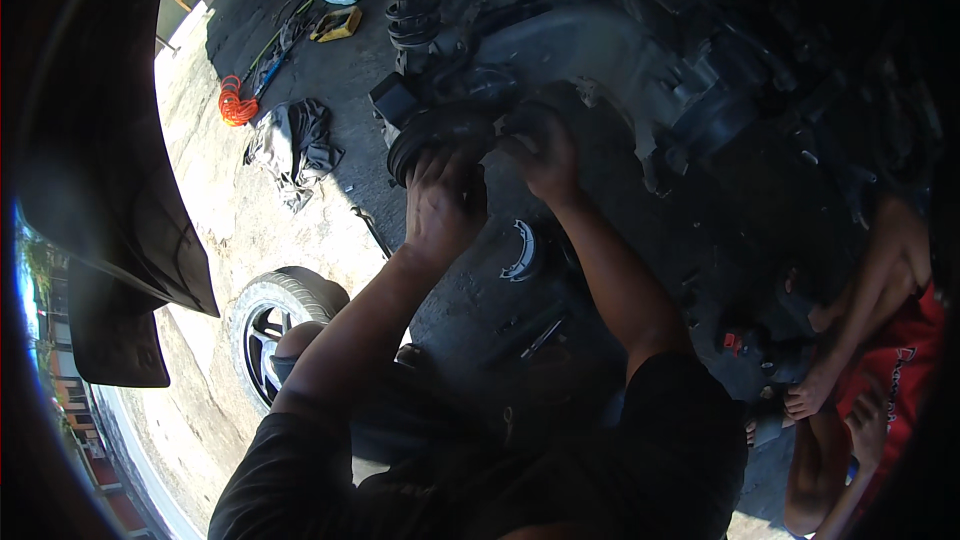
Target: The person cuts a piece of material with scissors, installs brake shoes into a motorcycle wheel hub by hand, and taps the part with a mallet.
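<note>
Dark drum (432,132) at centre, just near of the coil spring (412,2). Left hand (441,202): fingers bent against drum's near face. Right hand (545,155): fingers curled by its right edge. Can't tell if either grips. Brake shoe (521,252) nearer, on floor (455,290); wheel (262,325) near left.

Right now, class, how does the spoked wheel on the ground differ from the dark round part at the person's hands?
Light: the spoked wheel has sunlight on its face; the dark round part is in shade.
Place: the wheel is on the ground; the part is near the coil spring.
Contact: the left hand touches the part, not the wheel.
Both are round.
</note>
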Demonstrator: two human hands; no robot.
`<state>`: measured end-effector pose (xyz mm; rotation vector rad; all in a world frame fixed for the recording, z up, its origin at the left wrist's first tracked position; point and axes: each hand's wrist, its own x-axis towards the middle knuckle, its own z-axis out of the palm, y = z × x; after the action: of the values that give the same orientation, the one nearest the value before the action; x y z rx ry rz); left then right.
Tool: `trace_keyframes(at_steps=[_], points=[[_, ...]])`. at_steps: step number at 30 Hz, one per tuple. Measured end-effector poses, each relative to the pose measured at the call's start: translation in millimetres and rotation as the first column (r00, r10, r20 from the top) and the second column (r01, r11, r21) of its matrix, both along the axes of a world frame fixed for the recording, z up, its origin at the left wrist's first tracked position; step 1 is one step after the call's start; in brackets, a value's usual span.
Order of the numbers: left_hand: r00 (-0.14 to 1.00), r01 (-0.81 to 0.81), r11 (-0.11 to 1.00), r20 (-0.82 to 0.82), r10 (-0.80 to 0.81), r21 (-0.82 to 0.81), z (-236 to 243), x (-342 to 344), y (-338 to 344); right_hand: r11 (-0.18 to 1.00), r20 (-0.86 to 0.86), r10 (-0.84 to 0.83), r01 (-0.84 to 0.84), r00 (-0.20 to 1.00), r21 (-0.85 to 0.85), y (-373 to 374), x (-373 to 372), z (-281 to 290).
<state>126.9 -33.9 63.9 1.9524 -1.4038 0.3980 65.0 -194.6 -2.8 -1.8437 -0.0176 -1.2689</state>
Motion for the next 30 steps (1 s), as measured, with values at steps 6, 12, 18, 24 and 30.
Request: trace_keyframes(at_steps=[6, 12, 18, 24, 30], points=[[0.999, 0.033, 0.997, 0.024, -0.034, 0.069, 4, -1, -1, 0.699, 0.044, 0.325, -0.271, 0.945, 0.662, 42, -8, 0], [0.986, 0.1, 0.99, 0.142, -0.085, -0.097, -2, 1, -7, 0.855, -0.026, 0.031, -0.012, 0.999, 0.518, 56, -6, 7], [1.0, 0.026, 0.995, 0.007, -0.025, -0.093, 1, 0, -3, 0.951, -0.035, -0.201, 0.204, 0.979, 0.232, 52, -9, 20], [0.999, 0.025, 0.991, -0.036, -0.03, -0.131, 2, -3, -3, 0.97, 0.02, -0.193, 0.187, 0.981, 0.153, 44, -8, 23], [0.999, 0.038, 0.99, 0.016, -0.037, -0.135, -11, 0, -1, 0.996, 0.033, -0.088, 0.088, 0.996, 0.008, 28, -7, 23]])
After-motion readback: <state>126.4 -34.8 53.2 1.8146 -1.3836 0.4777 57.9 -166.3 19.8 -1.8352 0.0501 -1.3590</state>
